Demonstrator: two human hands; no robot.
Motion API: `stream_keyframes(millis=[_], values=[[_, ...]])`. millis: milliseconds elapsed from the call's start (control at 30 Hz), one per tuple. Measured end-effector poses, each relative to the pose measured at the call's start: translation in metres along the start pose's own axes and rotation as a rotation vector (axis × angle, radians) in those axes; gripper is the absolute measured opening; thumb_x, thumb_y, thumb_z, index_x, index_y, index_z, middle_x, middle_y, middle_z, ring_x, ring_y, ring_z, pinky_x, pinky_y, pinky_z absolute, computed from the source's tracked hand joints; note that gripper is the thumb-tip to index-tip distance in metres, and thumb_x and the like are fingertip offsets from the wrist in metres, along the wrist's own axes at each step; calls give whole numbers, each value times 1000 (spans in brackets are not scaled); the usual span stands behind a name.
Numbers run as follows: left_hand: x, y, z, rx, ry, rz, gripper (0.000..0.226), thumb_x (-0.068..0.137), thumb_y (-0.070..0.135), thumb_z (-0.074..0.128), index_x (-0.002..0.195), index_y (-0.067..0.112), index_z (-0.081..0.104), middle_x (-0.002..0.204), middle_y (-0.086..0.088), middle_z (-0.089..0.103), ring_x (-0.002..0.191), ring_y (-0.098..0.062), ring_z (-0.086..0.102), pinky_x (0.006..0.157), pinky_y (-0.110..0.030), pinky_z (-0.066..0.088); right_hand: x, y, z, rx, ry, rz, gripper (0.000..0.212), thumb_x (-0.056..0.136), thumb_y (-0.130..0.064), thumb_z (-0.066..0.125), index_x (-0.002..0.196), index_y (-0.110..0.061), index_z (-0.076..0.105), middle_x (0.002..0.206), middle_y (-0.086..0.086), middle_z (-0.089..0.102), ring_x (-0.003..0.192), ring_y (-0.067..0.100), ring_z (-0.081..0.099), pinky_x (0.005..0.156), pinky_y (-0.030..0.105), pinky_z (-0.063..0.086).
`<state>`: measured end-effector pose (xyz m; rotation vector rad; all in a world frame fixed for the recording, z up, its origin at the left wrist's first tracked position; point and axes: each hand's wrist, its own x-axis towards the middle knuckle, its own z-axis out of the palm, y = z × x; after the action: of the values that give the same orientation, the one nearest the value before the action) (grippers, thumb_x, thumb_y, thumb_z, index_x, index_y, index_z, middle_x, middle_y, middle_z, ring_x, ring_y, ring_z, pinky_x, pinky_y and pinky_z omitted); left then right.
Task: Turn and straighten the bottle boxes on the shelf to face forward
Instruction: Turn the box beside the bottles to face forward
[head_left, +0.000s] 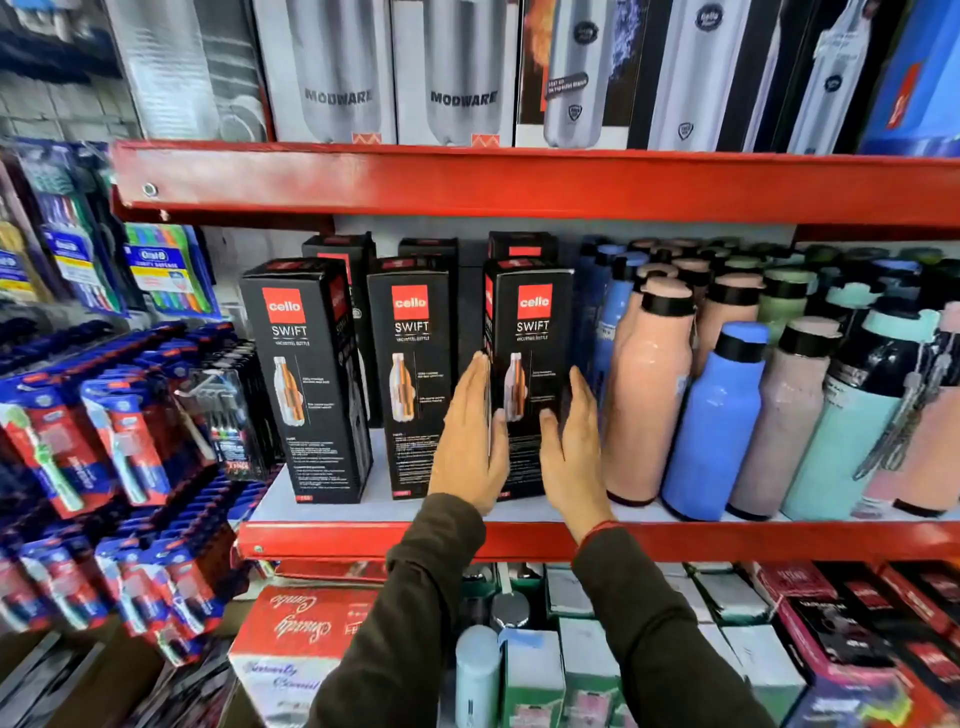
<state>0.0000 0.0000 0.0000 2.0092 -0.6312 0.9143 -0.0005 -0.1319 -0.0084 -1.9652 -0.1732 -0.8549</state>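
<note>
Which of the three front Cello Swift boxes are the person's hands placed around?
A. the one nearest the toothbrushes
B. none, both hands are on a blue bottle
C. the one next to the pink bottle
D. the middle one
C: the left hand and right hand flank the rightmost Cello Swift box, which stands beside the pink bottle.

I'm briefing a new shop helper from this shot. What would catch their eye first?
Two open hands, left and right, flank the rightmost of three black Cello boxes at the middle shelf's front. Just right of it stands a crowd of pink bottles and blue bottles. Bright red shelf edges frame the row, with silver Modware boxes above.
</note>
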Motion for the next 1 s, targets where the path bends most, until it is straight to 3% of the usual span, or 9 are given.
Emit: stream_keyframes(millis=[100,267,467,567,633,700,833,933,1000], values=[[-2,-6,9,-40,-47,-238,61,102,24,38,156,18,9,165,1,12,149,-6,15,117,-15,14,6,12,0,97,-57,155,56,102,-15,46,154,-18,27,160,-1,33,147,10,28,122,35,23],[-1,-17,20,-171,-163,-452,57,103,21,41,154,14,20,157,-11,35,146,-24,33,119,-34,28,8,26,0,144,-141,245,43,101,-10,47,143,-19,44,139,5,57,130,20,52,113,45,39],[-8,-22,30,-258,-162,-564,53,103,34,40,153,27,24,145,-5,53,130,-16,51,98,-12,32,3,37,4,149,-152,226,40,101,-14,49,139,-27,44,124,-4,62,115,20,64,100,44,52],[-6,-22,32,-280,-124,-591,50,104,34,38,152,30,27,143,-3,55,121,-6,49,92,-8,30,3,40,6,175,-126,204,42,101,-16,52,141,-27,44,122,-13,58,119,17,62,99,33,52],[-5,-22,32,-301,-109,-597,50,103,35,39,152,30,28,142,-2,55,119,-3,47,93,-9,30,3,39,5,180,-99,201,43,100,-19,54,139,-35,45,118,-22,56,119,15,61,94,22,49],[-3,-19,31,-337,-76,-595,50,103,34,40,151,29,30,142,0,55,118,0,45,92,-5,32,3,37,1,211,-97,190,44,99,-23,57,129,-53,46,119,-26,57,120,11,60,96,24,51],[2,-12,27,-387,-13,-562,49,102,30,46,149,26,36,132,9,56,120,1,48,85,10,31,7,34,-8,188,-161,121,73,79,-31,79,134,-57,40,130,-22,59,122,4,57,97,30,52],[4,-7,27,-430,33,-546,48,100,27,51,146,26,43,131,6,61,108,11,57,92,1,40,10,34,-8,147,-178,95,95,63,-36,88,141,-47,37,130,-18,60,120,3,58,96,31,54],[1,-4,29,-470,64,-554,45,99,27,52,143,29,47,128,4,64,110,7,60,102,-20,49,12,33,-7,111,-145,79,97,57,-43,91,138,-48,38,128,-21,60,119,-2,57,93,25,52]])
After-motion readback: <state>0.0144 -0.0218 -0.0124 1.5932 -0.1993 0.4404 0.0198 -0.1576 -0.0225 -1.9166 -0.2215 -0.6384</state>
